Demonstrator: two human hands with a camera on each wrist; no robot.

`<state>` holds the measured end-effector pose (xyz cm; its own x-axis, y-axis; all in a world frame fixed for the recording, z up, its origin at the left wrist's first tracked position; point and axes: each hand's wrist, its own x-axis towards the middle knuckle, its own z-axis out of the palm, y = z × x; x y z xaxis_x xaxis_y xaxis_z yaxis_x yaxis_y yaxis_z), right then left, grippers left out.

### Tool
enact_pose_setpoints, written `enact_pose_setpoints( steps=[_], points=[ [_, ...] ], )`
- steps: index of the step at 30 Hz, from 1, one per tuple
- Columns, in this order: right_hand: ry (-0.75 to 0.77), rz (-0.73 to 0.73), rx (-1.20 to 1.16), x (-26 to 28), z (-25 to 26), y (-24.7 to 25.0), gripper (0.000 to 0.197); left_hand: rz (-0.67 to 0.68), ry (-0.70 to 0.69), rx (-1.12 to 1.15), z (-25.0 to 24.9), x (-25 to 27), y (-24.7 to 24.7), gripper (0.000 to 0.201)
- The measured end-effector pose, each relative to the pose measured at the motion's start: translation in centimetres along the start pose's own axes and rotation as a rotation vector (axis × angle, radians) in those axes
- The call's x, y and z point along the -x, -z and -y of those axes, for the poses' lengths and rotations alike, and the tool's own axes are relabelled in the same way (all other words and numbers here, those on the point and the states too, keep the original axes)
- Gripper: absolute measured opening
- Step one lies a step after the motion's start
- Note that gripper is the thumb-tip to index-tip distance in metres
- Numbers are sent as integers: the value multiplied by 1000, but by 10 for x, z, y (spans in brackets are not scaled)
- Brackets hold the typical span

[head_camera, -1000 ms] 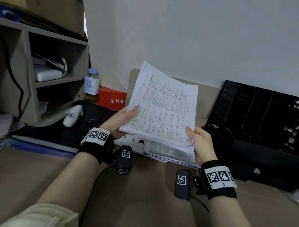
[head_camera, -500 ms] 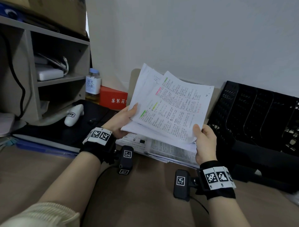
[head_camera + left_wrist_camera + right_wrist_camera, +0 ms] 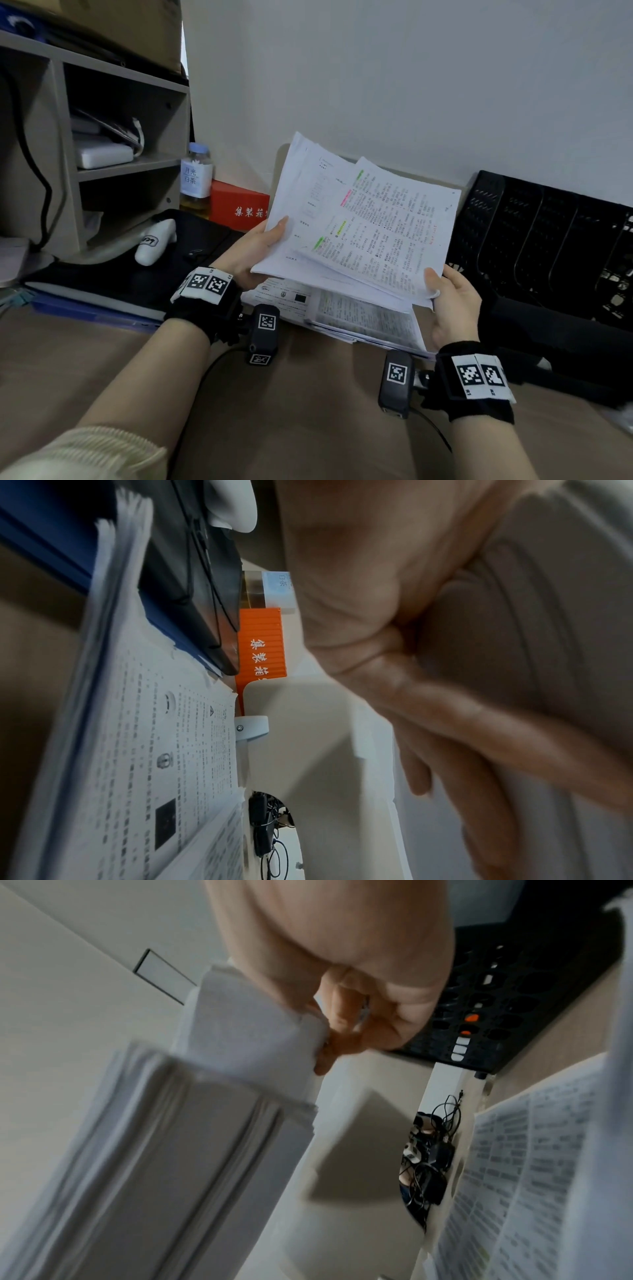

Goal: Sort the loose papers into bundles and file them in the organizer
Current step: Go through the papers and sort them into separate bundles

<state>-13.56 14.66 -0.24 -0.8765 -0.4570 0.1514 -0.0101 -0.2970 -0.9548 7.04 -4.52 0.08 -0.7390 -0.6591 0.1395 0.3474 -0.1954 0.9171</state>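
Observation:
My left hand [image 3: 262, 248] grips the left edge of a raised stack of white papers [image 3: 308, 205], thumb on top; in the left wrist view its fingers [image 3: 462, 723] lie under the stack. My right hand [image 3: 447, 301] pinches the lower right corner of the top printed bundle [image 3: 387, 233], which has highlighted text and is fanned to the right. The right wrist view shows that pinch on the bundle's corner [image 3: 260, 1034]. More loose papers [image 3: 363, 318] lie on the desk below. The black mesh organizer [image 3: 548, 236] stands at the right, its slots tilted back.
A grey shelf unit [image 3: 102, 161] stands at the left, with a bottle [image 3: 196, 178] and a red box [image 3: 239, 205] beside it. A white device [image 3: 154, 243] rests on a black case [image 3: 113, 274]. A dark cloth [image 3: 555, 329] lies before the organizer.
My right hand has slid the top printed bundle to the right, off the stack in my left hand. A plainer sheet beneath it now shows.

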Motion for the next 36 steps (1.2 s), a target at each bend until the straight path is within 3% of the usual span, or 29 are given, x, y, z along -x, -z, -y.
enact_pose_setpoints(
  steps=[2,7,14,21,27,29,32,36],
  points=[
    [-31,-17,8,0,5,8,19,-41,-4,27,-3,0,2,35],
    [-60,-96,87,-11,2,25,26,-77,-17,113,-8,2,3,24],
    [-113,-146,224,-19,-2,40,17,-153,-10,256,-7,1,1,20],
    [-205,-49,257,-19,-5,29,18,-92,-36,280,-14,4,0,46],
    [-294,47,501,-17,-23,25,10,-128,-14,199,-12,9,-7,24],
    [-278,15,532,-18,-27,26,14,-122,-15,186,-12,8,-7,25],
    [-156,-38,703,-26,-30,30,53,-110,-18,203,-13,9,-7,25],
    [-35,5,785,-26,-23,28,46,-110,-18,202,-15,9,-8,22]
  ],
)
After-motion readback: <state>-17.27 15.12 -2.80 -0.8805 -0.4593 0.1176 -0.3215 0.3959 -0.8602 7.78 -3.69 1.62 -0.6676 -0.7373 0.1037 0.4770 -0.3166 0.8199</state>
